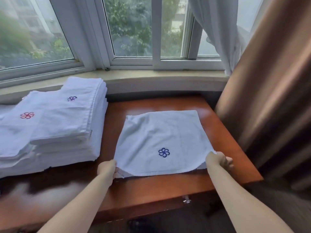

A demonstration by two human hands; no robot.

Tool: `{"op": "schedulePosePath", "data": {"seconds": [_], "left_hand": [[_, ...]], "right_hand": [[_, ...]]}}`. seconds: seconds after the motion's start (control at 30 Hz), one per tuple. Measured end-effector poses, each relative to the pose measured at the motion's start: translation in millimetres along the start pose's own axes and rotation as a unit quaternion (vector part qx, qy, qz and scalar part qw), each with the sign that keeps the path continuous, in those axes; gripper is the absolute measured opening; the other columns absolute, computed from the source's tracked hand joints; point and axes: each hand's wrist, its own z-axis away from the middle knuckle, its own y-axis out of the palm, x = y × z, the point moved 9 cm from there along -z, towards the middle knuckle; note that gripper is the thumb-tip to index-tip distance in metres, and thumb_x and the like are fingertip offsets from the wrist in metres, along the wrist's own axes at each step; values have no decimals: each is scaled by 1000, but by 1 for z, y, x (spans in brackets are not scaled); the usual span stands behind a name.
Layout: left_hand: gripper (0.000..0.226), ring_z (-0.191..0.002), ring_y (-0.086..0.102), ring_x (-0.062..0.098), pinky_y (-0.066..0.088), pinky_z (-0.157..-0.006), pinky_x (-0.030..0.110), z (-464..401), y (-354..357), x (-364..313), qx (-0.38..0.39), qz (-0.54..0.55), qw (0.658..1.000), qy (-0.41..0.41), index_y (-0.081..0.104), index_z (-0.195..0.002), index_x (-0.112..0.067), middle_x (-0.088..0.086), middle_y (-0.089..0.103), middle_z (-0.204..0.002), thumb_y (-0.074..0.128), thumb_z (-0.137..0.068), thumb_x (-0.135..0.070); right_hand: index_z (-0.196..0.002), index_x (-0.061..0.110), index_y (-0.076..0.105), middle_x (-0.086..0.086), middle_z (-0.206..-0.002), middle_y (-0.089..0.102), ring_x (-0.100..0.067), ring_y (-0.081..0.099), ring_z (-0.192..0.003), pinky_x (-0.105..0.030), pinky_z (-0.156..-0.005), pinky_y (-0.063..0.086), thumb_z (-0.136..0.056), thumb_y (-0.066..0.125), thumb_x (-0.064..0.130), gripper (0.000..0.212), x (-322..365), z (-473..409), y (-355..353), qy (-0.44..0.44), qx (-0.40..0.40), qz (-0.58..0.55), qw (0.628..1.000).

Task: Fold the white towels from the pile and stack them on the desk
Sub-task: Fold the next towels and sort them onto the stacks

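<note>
Both hands grasp the near corners of a white towel [161,138]: the left hand [108,169] pinches the corner at 7 o'clock, the right hand [218,159] the corner at 5 o'clock, lifting them slightly; the towel is soft terry, roughly square, with a blue flower emblem [163,152], lying on the glossy reddish wooden desk [151,187]; a stack of folded towels [55,125] sits at 9 o'clock; a brown curtain [269,91] hangs at 3 o'clock.
</note>
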Motion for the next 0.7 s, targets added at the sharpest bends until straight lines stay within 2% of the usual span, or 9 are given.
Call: {"op": "schedulePosePath", "data": {"seconds": [0.03, 0.1, 0.17, 0.2, 0.3, 0.4, 0.53, 0.63, 0.7], "left_hand": [[7, -65, 55, 19, 49, -61, 30, 2, 7, -16, 31, 58, 998, 15, 58, -92, -2, 10, 57, -75, 53, -93, -7], [12, -74, 58, 17, 55, -64, 29, 13, 17, -60, 97, 206, 971, 70, 58, -91, -6, 8, 59, -82, 48, -98, -8], [17, -75, 61, 18, 58, -59, 25, 19, 16, -86, 95, 250, 954, 138, 57, -88, -9, 9, 61, -85, 45, -100, -9], [15, -73, 60, 18, 57, -56, 23, 19, 14, -83, 73, 218, 962, 147, 55, -88, -10, 10, 61, -87, 45, -100, -8], [13, -74, 59, 21, 53, -60, 29, 4, 12, -13, 26, 40, 996, 76, 55, -106, -1, 16, 56, -101, 45, -98, -5], [25, -73, 59, 23, 53, -67, 34, -9, 1, 30, 7, -40, 999, 31, 53, -119, 5, 18, 57, -102, 49, -97, -8], [17, -69, 60, 23, 49, -54, 29, -11, -7, 22, 4, -81, 996, 49, 56, -110, -1, 15, 60, -92, 52, -97, -12], [19, -73, 58, 25, 46, -45, 21, -1, -8, 1, -37, -116, 983, 140, 60, -104, -1, 14, 62, -87, 53, -97, -18], [18, -77, 58, 22, 46, -58, 23, 9, -7, -22, -57, -60, 975, 207, 59, -102, -4, 10, 63, -86, 53, -98, -21]], "right_hand": [[-123, -1, 53, -18, -130, 49, -36, 49, -115, -41, -95, 42, -93, 47, 13, 34, 18, 5, 1, -15, 6, -63, 998], [-113, 2, 60, -9, -109, 59, -28, 55, -96, -32, -80, 44, -94, 48, 14, 25, 63, 12, 1, -128, 29, -119, 984], [-106, 6, 60, -5, -97, 59, -23, 54, -86, -27, -74, 41, -95, 49, 17, 19, 85, 15, -14, -190, -3, -178, 966], [-105, 5, 60, -8, -97, 60, -23, 55, -85, -28, -73, 43, -96, 49, 17, 19, 83, 14, -18, -198, -15, -188, 962], [-115, -2, 58, -20, -110, 63, -34, 60, -96, -40, -82, 50, -96, 48, 11, 26, 25, -1, -9, -95, 8, -166, 981], [-115, -3, 60, -23, -113, 64, -41, 61, -100, -43, -87, 50, -94, 53, 13, 28, -35, -18, -9, -11, 20, -81, 996], [-95, 4, 63, -20, -99, 67, -38, 64, -86, -51, -82, 55, -92, 55, 14, 13, -38, -25, -12, -41, 54, -46, 997], [-94, 9, 63, -12, -89, 66, -31, 61, -76, -36, -70, 51, -93, 53, 19, 14, -25, -21, -14, -84, 38, -43, 995], [-101, 12, 65, -4, -89, 63, -25, 57, -77, -30, -69, 42, -94, 51, 23, 19, 1, -14, -18, -147, 19, -70, 986]]}}
